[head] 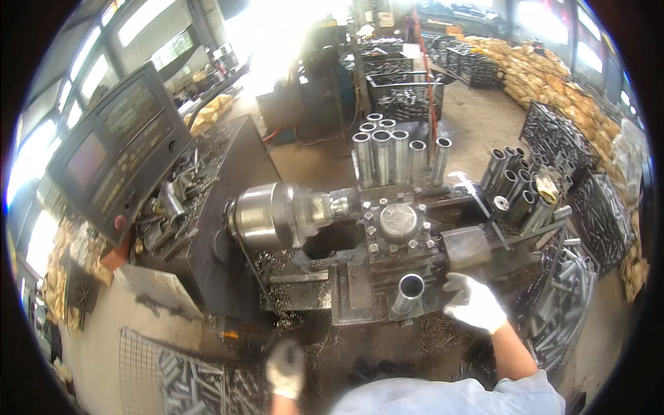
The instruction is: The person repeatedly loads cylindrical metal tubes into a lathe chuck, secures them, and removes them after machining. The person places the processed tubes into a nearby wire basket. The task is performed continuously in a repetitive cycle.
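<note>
My right hand (pixel 474 303), in a white work glove, is held with its fingers apart and nothing in it. It is just right of a steel tube (pixel 403 302) standing upright at the front of the lathe carriage. A square metal block (pixel 465 248) lies just beyond that hand. My left hand (pixel 286 367), also gloved, hangs low in front of the lathe, above the floor side. Its fingers are blurred, so their closure is unclear. The lathe chuck (pixel 259 215) holds a workpiece (pixel 321 207); its jaws look blurred. Right of it sits the bolted tool post (pixel 398 223).
Several steel tubes (pixel 383 155) stand behind the tool post. A vernier caliper (pixel 480 205) lies near more upright tubes (pixel 511 181) at right. The control panel (pixel 119 155) and chip-covered headstock (pixel 228 166) are left. Mesh bins of tubes flank me, left (pixel 137 371) and right (pixel 565 306).
</note>
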A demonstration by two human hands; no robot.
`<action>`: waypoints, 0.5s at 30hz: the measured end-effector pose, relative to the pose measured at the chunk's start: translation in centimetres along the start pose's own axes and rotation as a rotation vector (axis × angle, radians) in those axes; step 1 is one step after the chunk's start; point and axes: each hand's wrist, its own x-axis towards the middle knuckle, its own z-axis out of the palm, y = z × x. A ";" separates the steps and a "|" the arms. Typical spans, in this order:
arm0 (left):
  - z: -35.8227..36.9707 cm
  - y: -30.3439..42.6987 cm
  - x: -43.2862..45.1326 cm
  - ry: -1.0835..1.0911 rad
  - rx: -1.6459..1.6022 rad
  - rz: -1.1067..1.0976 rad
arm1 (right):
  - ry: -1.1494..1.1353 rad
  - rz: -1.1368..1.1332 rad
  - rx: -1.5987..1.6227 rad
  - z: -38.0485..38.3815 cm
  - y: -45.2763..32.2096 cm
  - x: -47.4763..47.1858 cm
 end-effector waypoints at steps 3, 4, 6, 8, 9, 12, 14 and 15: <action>6.0 -3.3 -11.3 -0.307 -0.055 -0.542 | -0.214 -0.161 -0.080 2.8 1.4 2.8; 6.9 -3.8 -14.2 -0.323 -0.009 -0.599 | -0.229 -0.185 -0.162 3.8 1.5 3.8; 7.0 -4.3 -18.4 -0.342 -0.137 -0.697 | -0.208 -0.237 -0.147 5.9 1.3 5.3; 5.9 -4.0 -21.5 -0.337 -0.132 -0.779 | -0.156 -0.109 -0.311 7.9 0.5 5.8; 5.1 -3.7 -22.9 -0.307 -0.096 -0.791 | -0.101 -0.192 -0.363 9.0 -0.1 5.6; 2.1 -3.2 -27.6 -0.138 -0.071 -0.844 | -0.354 -0.289 -0.261 13.8 -2.2 2.7; -0.1 -3.1 -32.7 -0.025 -0.155 -0.933 | -0.656 -0.407 -0.150 19.2 -3.8 -1.0; -1.1 -3.0 -35.9 0.030 -0.150 -0.994 | -0.715 -0.508 -0.228 22.4 -4.6 -3.3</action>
